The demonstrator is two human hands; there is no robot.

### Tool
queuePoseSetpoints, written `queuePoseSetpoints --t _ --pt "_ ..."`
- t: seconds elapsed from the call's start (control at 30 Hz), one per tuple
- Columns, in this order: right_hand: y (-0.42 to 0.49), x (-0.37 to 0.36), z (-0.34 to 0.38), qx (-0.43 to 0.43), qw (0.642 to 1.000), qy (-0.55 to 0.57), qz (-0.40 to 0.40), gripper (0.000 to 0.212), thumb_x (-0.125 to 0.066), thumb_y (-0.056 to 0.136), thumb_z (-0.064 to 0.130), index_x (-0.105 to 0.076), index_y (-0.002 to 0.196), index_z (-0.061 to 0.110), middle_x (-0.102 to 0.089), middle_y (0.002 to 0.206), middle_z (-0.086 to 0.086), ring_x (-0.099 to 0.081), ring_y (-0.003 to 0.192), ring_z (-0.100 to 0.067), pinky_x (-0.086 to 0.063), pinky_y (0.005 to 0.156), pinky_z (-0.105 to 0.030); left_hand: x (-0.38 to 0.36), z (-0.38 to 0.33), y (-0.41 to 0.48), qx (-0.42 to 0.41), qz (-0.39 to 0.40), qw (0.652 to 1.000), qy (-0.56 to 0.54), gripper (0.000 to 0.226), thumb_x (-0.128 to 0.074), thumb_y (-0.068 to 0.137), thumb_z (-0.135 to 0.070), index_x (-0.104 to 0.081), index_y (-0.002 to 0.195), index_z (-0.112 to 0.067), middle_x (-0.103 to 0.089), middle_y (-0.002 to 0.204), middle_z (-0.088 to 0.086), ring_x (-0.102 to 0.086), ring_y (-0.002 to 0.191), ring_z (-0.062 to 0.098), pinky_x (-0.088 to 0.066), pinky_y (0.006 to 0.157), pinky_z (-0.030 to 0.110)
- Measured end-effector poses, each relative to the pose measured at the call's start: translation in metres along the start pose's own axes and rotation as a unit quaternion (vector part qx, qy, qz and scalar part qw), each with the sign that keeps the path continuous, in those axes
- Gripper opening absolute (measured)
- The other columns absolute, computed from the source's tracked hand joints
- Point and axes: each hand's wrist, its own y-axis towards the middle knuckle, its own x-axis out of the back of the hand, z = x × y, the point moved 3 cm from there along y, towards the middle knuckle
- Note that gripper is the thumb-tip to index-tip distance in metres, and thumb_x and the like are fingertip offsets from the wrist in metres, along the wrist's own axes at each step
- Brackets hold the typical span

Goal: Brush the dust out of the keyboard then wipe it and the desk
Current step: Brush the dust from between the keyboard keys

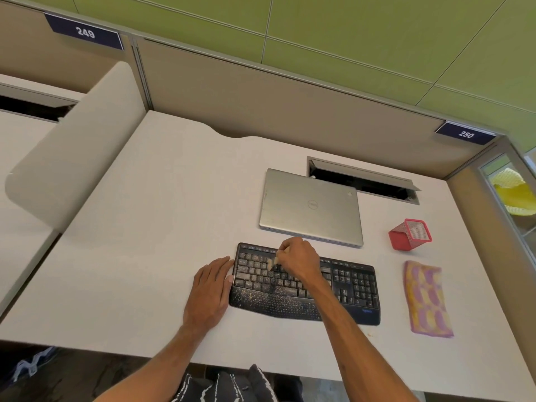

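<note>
White desk, beige partition behind, green wall

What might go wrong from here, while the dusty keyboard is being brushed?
1. The right hand holds the brush close to the closed laptop, so dust may land on it.
2. The left hand lies flat at the left edge of the keyboard without gripping it, so the keyboard may slide.

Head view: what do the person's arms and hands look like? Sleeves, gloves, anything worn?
Left hand and right hand are bare, with no gloves. No sleeves, watch or wristband show anywhere down to the frame's bottom edge. Rings, if any, are too small to tell.
</note>
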Motion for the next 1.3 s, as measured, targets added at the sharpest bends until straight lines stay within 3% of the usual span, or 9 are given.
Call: queuePoseSetpoints --t 0.1,0.17,0.33,0.57,0.67,0.87,1.03,1.2,1.3 --pt "0.003 0.006 -0.003 -0.026 0.999 0.025 -0.040 0.011 -0.066 0.096 0.024 -0.077 0.097 0.025 -0.072 0.070 0.012 -0.068 0.056 -0.009 -0.060 0.057 -0.030 0.001 0.000 0.000 -0.003 0.001 1.000 0.001 0.049 -0.026 0.120 -0.039 -0.046 0.163 -0.028 -0.046 0.166 -0.011 -0.036 0.157 0.009 -0.028 0.132 0.041" --pt "0.001 0.006 -0.004 -0.016 0.998 0.007 -0.053 0.012 -0.065 0.097 0.026 -0.077 0.100 0.025 -0.073 0.074 0.011 -0.066 0.057 -0.006 -0.056 0.056 -0.026 0.000 0.000 0.000 -0.002 0.003 1.000 -0.001 0.050 -0.025 0.120 -0.040 -0.046 0.164 -0.028 -0.046 0.166 -0.010 -0.035 0.157 0.010 -0.028 0.132 0.042" --pt "-0.003 0.000 0.003 0.025 0.998 -0.054 -0.002 0.015 -0.067 0.093 0.020 -0.079 0.103 0.021 -0.076 0.086 0.008 -0.067 0.071 -0.007 -0.060 0.072 -0.030 0.001 -0.001 0.000 -0.006 -0.003 1.000 0.001 0.049 -0.026 0.120 -0.039 -0.046 0.163 -0.027 -0.046 0.165 -0.010 -0.036 0.156 0.010 -0.026 0.132 0.039" --pt "-0.004 0.002 0.005 0.044 0.997 -0.055 -0.027 0.014 -0.064 0.100 0.025 -0.076 0.104 0.020 -0.069 0.080 0.012 -0.058 0.062 0.001 -0.042 0.055 -0.018 0.003 -0.002 -0.001 -0.011 -0.010 1.000 0.000 0.048 -0.028 0.120 -0.038 -0.049 0.162 -0.026 -0.048 0.164 -0.011 -0.038 0.155 0.009 -0.024 0.132 0.035" --pt "-0.003 0.006 0.002 0.054 0.995 -0.079 0.016 0.011 -0.067 0.098 0.024 -0.076 0.104 0.022 -0.072 0.086 0.011 -0.064 0.070 -0.003 -0.056 0.068 -0.026 0.004 -0.003 -0.001 -0.013 -0.011 1.000 -0.002 0.049 -0.027 0.120 -0.038 -0.048 0.162 -0.026 -0.048 0.164 -0.010 -0.038 0.155 0.010 -0.026 0.131 0.037" --pt "-0.001 0.016 -0.005 0.148 0.977 -0.148 0.029 0.014 -0.061 0.104 0.037 -0.073 0.107 0.029 -0.076 0.093 0.012 -0.065 0.076 -0.006 -0.057 0.084 -0.031 0.002 -0.002 -0.001 -0.012 -0.012 1.000 -0.001 0.048 -0.029 0.120 -0.037 -0.048 0.162 -0.027 -0.046 0.165 -0.011 -0.037 0.155 0.010 -0.026 0.132 0.037" --pt "-0.003 0.000 0.007 0.201 0.970 -0.137 0.019 0.016 -0.058 0.106 0.037 -0.072 0.109 0.031 -0.076 0.092 0.014 -0.066 0.076 -0.005 -0.057 0.082 -0.031 0.003 -0.002 -0.001 -0.013 -0.014 1.000 -0.001 0.048 -0.029 0.120 -0.037 -0.049 0.162 -0.025 -0.048 0.164 -0.009 -0.039 0.155 0.011 -0.027 0.131 0.038" --pt "-0.004 0.005 0.007 0.212 0.969 -0.126 0.014 0.019 -0.056 0.106 0.042 -0.073 0.112 0.035 -0.075 0.092 0.019 -0.053 0.062 0.007 -0.040 0.062 -0.019 0.003 -0.002 0.000 -0.010 -0.011 1.000 0.000 0.049 -0.027 0.120 -0.038 -0.049 0.162 -0.026 -0.048 0.164 -0.009 -0.039 0.155 0.011 -0.028 0.131 0.039" --pt "0.000 0.011 -0.004 0.190 0.970 -0.150 0.022 0.019 -0.058 0.104 0.041 -0.075 0.109 0.032 -0.075 0.090 0.017 -0.062 0.071 -0.001 -0.052 0.072 -0.024 0.003 -0.002 0.000 -0.008 -0.009 1.000 0.002 0.049 -0.026 0.120 -0.039 -0.048 0.162 -0.027 -0.047 0.164 -0.010 -0.038 0.155 0.011 -0.028 0.131 0.039"
